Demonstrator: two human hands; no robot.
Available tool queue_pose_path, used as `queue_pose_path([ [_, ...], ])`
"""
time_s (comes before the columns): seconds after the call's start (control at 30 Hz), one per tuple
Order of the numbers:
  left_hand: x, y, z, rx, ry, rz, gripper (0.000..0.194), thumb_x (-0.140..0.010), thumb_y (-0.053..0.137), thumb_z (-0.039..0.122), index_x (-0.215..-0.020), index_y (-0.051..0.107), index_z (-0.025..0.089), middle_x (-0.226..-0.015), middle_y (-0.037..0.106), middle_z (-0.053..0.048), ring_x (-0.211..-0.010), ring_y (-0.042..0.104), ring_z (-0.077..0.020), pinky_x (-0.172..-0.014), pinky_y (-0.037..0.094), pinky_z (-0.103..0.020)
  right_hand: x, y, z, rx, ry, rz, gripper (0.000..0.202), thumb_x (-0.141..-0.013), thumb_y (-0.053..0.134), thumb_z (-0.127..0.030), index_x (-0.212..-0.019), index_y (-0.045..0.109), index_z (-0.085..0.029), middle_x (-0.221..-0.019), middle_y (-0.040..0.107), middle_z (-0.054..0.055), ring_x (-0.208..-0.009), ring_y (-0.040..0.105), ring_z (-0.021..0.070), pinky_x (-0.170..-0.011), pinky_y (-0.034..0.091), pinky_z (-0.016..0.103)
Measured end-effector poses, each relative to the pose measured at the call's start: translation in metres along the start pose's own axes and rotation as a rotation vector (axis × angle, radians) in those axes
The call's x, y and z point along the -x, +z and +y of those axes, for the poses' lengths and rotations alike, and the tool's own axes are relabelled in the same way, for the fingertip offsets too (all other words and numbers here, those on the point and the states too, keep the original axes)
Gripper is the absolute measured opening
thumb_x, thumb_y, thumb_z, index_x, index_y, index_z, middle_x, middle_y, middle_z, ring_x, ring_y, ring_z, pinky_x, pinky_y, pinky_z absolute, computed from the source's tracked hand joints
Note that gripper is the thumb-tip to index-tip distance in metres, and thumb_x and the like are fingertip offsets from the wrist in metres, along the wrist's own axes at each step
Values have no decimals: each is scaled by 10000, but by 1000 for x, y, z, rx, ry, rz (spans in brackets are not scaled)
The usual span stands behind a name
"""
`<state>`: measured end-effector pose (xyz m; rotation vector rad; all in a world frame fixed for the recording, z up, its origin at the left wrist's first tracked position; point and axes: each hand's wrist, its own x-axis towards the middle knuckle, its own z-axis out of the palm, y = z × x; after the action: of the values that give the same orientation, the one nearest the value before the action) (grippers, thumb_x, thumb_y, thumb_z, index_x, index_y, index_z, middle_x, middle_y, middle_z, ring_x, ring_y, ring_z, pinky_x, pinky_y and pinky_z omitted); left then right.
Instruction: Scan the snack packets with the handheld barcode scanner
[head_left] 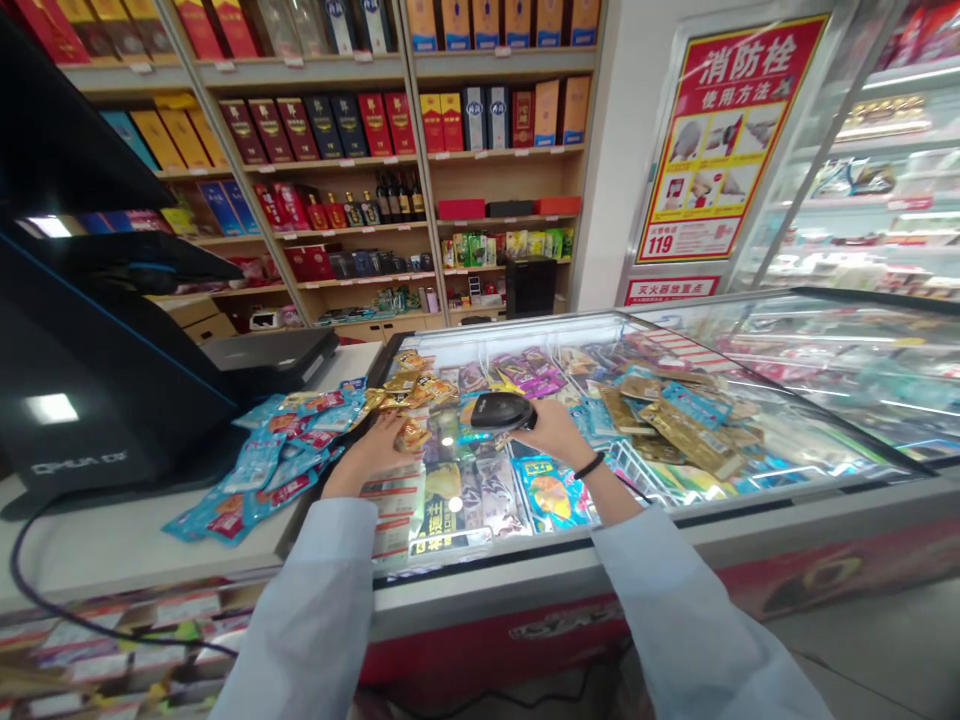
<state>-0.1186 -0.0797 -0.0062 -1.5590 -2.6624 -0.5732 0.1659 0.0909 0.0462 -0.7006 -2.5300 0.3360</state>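
Observation:
My right hand (pixel 551 432) is closed around a black barcode scanner (pixel 501 410), its head pointing left above the freezer's glass lid. Just left of the scanner, my left hand (pixel 375 452) has its fingers on a small orange-and-gold snack packet (pixel 412 434) and appears to grip its edge. More gold snack packets (pixel 412 388) lie on the glass just beyond my left hand. Beside it, a heap of blue snack packets (pixel 277 455) spreads over the white counter. On the right part of the glass sits another pile of brown and blue packets (pixel 679 415).
A black checkout terminal (pixel 97 380) stands on the counter (pixel 67 550) at left, with a cable hanging down. The chest freezer (pixel 525 575) holds bagged goods under its glass. Shelves of boxes and bottles (pixel 322 128) line the back, and a red fire-hydrant sign (pixel 731 140) hangs at right.

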Motion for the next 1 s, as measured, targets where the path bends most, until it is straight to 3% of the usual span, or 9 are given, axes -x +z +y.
queue_pose_path([
  [0.13, 4, -5, 6, -100, 13, -92, 726, -674, 620, 394, -1344, 496, 144, -1487, 351, -155, -1390, 291, -329, -1095, 281, -398, -1, 1, 3, -20, 15, 28, 265, -698, 663, -376, -857, 713, -171, -818, 736, 96, -826, 682, 269, -648, 448, 273],
  [0.27, 13, -13, 15, -107, -3, -86, 540, -838, 409, 335, -1360, 498, 225, -1463, 411, -85, -1336, 401, -285, -1070, 314, -391, -1, 2, 5, -7, 21, 47, 255, -697, 655, -360, -856, 705, -167, -816, 732, 94, -803, 680, 257, -649, 439, 272],
  [0.37, 17, -17, 21, -149, 6, -68, 534, -819, 449, 300, -1350, 506, 284, -1436, 455, -55, -1252, 497, -298, -1014, 381, -398, -2, 2, 5, 13, 23, 37, 269, -703, 649, -381, -849, 699, -160, -812, 731, 97, -804, 679, 258, -655, 439, 275],
  [0.5, 18, -18, 26, -182, 19, -67, 626, -741, 549, 215, -1357, 491, 311, -1450, 438, -40, -1238, 509, -315, -985, 413, -399, -2, 4, 5, 25, 20, 32, 263, -712, 639, -390, -826, 697, -161, -805, 729, 98, -808, 677, 260, -663, 442, 279],
  [0.63, 19, -18, 30, -174, 7, -37, 547, -822, 486, 207, -1360, 485, 309, -1430, 469, -43, -1222, 526, -291, -977, 414, -375, -2, 3, 5, 36, 16, 19, 251, -710, 645, -376, -816, 700, -156, -793, 727, 101, -793, 678, 259, -653, 437, 277],
  [0.8, 19, -21, 35, -217, -46, 47, 442, -937, 333, 382, -1315, 531, 267, -1069, 702, -111, -980, 656, -287, -866, 460, -371, -1, 2, 4, 35, 14, 20, 249, -713, 640, -376, -799, 699, -151, -792, 728, 106, -804, 683, 271, -644, 429, 278],
  [0.9, 17, -21, 36, -216, -85, 96, 463, -952, 281, 418, -1128, 632, 173, -926, 709, -140, -886, 669, -279, -809, 468, -356, -1, 2, 4, 34, 19, 16, 239, -706, 642, -371, -790, 699, -156, -788, 730, 104, -810, 685, 272, -640, 427, 274],
  [1.0, 12, -18, 33, -64, -106, 175, 429, -944, 325, 424, -944, 645, 139, -853, 699, -141, -847, 663, -268, -786, 467, -342, -1, 3, 5, 26, 17, 24, 233, -699, 644, -370, -781, 700, -159, -784, 731, 105, -806, 686, 274, -630, 425, 272],
])
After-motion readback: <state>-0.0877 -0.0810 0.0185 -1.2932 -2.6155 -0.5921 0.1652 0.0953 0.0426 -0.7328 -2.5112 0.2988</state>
